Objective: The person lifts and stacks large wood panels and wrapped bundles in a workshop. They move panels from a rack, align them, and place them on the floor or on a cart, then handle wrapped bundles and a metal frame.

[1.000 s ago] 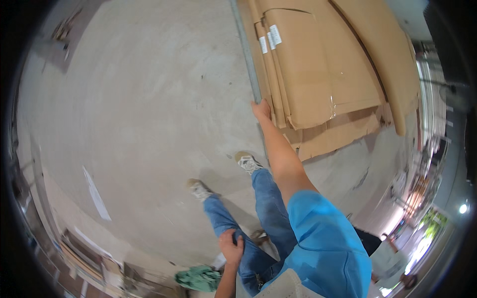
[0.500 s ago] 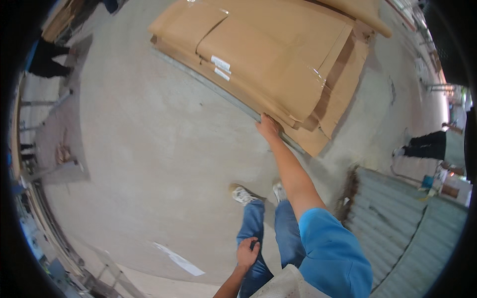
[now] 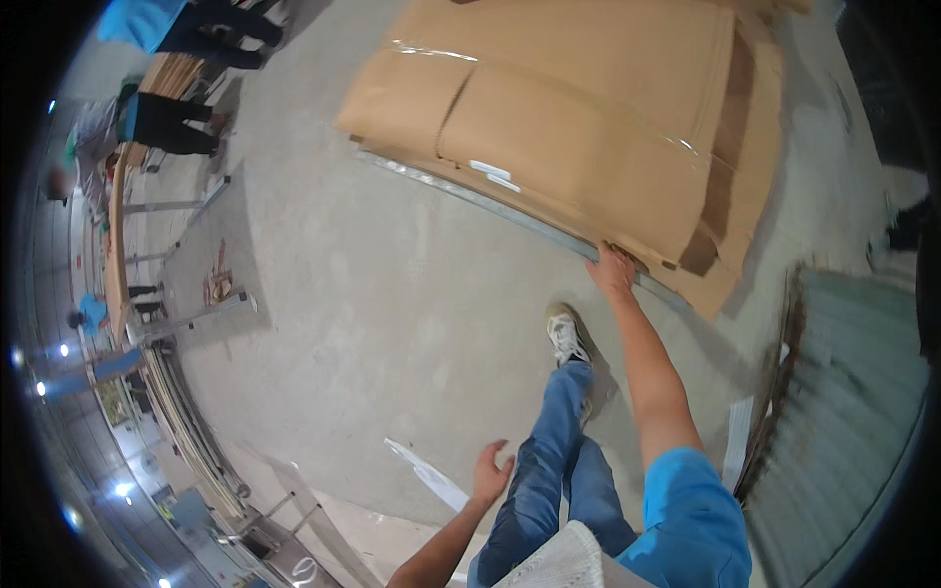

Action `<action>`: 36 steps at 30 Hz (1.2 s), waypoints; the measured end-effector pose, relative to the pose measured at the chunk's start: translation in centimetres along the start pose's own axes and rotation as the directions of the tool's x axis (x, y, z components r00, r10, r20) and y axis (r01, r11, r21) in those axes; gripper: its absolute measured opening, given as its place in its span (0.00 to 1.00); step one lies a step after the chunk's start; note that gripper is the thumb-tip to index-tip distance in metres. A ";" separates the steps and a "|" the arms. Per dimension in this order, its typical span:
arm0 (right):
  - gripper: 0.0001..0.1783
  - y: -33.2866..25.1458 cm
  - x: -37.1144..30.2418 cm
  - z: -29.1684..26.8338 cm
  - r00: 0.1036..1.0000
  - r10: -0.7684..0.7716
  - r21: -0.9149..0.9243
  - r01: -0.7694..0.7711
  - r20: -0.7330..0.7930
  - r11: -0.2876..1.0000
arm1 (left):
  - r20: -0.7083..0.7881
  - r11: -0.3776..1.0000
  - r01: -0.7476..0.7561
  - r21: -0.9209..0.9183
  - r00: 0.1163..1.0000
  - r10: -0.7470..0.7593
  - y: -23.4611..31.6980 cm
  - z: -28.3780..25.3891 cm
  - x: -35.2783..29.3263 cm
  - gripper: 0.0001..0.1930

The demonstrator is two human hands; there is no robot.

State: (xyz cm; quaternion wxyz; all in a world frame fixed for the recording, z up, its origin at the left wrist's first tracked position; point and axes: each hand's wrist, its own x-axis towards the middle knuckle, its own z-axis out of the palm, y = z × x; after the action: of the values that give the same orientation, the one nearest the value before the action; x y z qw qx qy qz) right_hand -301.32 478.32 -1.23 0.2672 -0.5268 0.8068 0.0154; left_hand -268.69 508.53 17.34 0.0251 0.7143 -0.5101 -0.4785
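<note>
A stack of large flattened cardboard sheets (image 3: 578, 108), bound with clear tape and bearing white labels, lies ahead of me on a flat platform with a metal rail (image 3: 470, 204) along its near edge. My right hand (image 3: 615, 271) reaches out and is closed on that rail near its right end, just under the overhanging cardboard; part of the fingers is hidden by the hand itself. Down beside my left leg hangs my left hand (image 3: 490, 475), its fingers loosely apart and nothing in it.
Right of me stands a grey-green corrugated sheet panel (image 3: 843, 382). A white strip (image 3: 426, 472) lies on the concrete floor (image 3: 343, 323). At the left are a metal-legged table (image 3: 120, 245) and long stacked lengths (image 3: 186, 421). People (image 3: 172, 122) are at the far left.
My legs have stepped, with one foot now forward. The cardboard, rail and right hand appear further right in view, the hand still on the rail. My left hand has swung off my leg.
</note>
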 end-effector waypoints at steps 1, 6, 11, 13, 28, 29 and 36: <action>0.31 0.2 0.6 -0.1 0.995 -0.069 0.037 0.072 -0.078 0.997 | -0.042 1.000 -0.017 -0.019 0.999 0.016 0.0 -1.1 1.5 0.22; 0.29 0.7 0.3 -0.8 0.998 0.061 -0.033 -0.060 0.024 0.998 | -0.208 0.975 -0.200 0.100 0.954 0.217 7.6 -9.7 10.2 0.25; 0.24 -0.5 -1.2 -3.1 0.978 0.207 -0.042 -0.206 0.017 0.978 | -0.049 0.634 -0.628 0.452 0.692 0.720 24.4 -19.4 26.1 0.33; 0.29 -0.6 -0.8 -3.4 0.984 0.176 -0.080 -0.176 -0.006 0.981 | 0.134 0.411 -0.703 0.581 0.580 0.803 30.2 -20.7 31.8 0.39; 0.23 2.8 -5.5 0.2 0.909 0.238 -0.281 -0.143 0.342 0.949 | 0.527 -0.278 -0.790 0.546 0.067 0.847 31.0 -17.0 34.7 0.48; 0.23 2.5 -6.3 -0.2 0.922 0.238 -0.276 -0.154 0.306 0.949 | 0.524 -0.274 -0.797 0.538 0.062 0.850 30.4 -16.7 34.3 0.48; 0.26 3.3 -6.2 3.0 0.973 0.201 -0.281 -0.225 -0.113 0.933 | 0.529 -0.300 -0.776 0.554 0.051 0.847 29.2 -15.4 34.1 0.49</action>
State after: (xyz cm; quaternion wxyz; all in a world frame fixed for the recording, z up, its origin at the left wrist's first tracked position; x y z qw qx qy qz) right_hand -301.02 485.92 -1.93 0.1500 -0.4699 0.8583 0.1415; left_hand -277.59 461.92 18.48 0.0646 0.1014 -0.9925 -0.0205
